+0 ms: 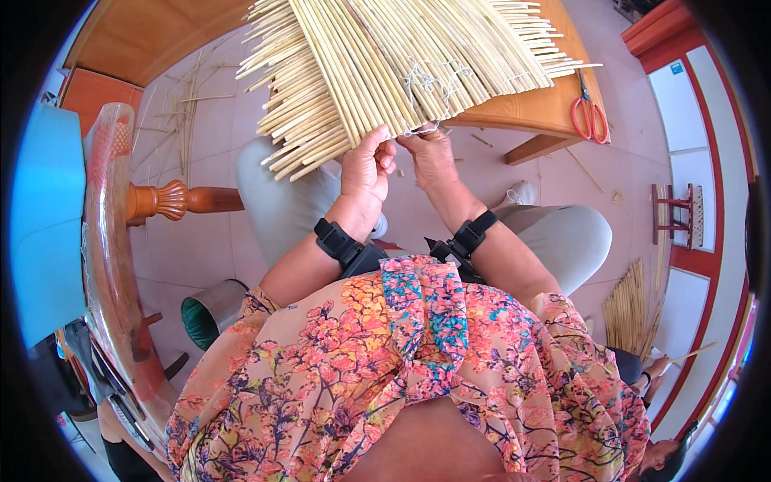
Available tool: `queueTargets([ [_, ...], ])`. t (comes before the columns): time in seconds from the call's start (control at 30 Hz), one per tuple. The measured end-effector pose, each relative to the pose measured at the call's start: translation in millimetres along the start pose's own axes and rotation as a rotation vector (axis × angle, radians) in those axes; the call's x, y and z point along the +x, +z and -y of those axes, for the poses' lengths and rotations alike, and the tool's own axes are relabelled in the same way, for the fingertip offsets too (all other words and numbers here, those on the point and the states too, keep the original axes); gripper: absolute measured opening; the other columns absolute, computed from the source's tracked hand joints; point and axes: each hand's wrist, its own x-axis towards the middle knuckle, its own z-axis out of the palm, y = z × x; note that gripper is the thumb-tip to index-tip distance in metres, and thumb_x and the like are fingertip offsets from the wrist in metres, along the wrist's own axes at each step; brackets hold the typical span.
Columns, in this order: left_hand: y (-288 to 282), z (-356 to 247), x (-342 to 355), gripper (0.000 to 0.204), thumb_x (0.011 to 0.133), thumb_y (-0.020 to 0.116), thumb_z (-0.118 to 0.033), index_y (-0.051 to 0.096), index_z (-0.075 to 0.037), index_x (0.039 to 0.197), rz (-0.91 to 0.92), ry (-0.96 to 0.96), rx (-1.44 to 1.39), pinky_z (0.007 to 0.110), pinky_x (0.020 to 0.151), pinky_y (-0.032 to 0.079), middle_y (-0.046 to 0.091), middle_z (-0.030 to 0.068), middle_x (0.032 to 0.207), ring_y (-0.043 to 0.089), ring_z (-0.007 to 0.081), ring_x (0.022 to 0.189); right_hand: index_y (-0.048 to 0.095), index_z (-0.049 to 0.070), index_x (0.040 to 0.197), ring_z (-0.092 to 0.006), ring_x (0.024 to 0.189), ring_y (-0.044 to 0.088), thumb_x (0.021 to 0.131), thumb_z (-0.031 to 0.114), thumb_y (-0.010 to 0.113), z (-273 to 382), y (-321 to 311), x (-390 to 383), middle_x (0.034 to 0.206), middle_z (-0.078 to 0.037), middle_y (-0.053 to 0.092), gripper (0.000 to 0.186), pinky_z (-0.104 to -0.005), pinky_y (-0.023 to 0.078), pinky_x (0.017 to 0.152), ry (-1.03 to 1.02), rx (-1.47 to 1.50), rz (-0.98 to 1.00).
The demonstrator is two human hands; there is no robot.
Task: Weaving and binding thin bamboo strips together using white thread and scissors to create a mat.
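A mat of pale straw-coloured stalks (pixel 353 72), lying side by side, hangs over the near edge of a wooden table. White string (pixel 434 80) lies in a loose tangle on top, and more of it runs along the near ends of the stalks. At that edge my left hand (pixel 368 167) is closed, thumb and forefinger pinched on the string beside a stalk end. Close by on the right, my right hand (pixel 431 157) pinches the same string, its fingers bent under the mat's edge. The exact grip of both fingertips is partly hidden.
Red-handled scissors (pixel 590 119) hang at the right side of the wooden table (pixel 490 112). Loose stalks (pixel 189 120) litter the floor at left. A metal bin (pixel 215 312) stands lower left, near a plastic-wrapped wooden chair (pixel 116 241). A stalk bundle (pixel 626 309) and another person's hand (pixel 658 367) are at right.
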Motion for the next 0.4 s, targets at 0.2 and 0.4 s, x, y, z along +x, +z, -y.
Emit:
queueTargets([
  [0.2,2.1,0.7,-3.7,0.012,0.076,0.062,-0.015,0.054,-0.009,0.082,0.026,0.0,-0.011,0.021,0.041,0.031,0.052,0.0026,0.059,0.041,0.0078,0.044,0.06,0.001,0.095,-0.0124,0.08,0.056,0.073,-0.008,0.055,-1.6,-0.6,0.8,0.089,-0.005,0.062,0.024,-0.026,0.044,0.072,-0.054,-0.133,-0.01],
  [0.4,3.1,3.4,-4.2,0.015,0.076,0.062,-0.015,0.053,-0.008,0.085,0.037,0.033,-0.028,0.02,0.042,0.031,0.053,0.0024,0.063,0.042,0.0079,0.046,0.057,0.008,0.104,-0.0119,0.085,0.055,0.078,-0.004,0.053,-6.1,-0.6,-2.5,0.097,-0.004,0.061,0.029,-0.0281,0.044,0.077,-0.123,-0.286,0.037],
])
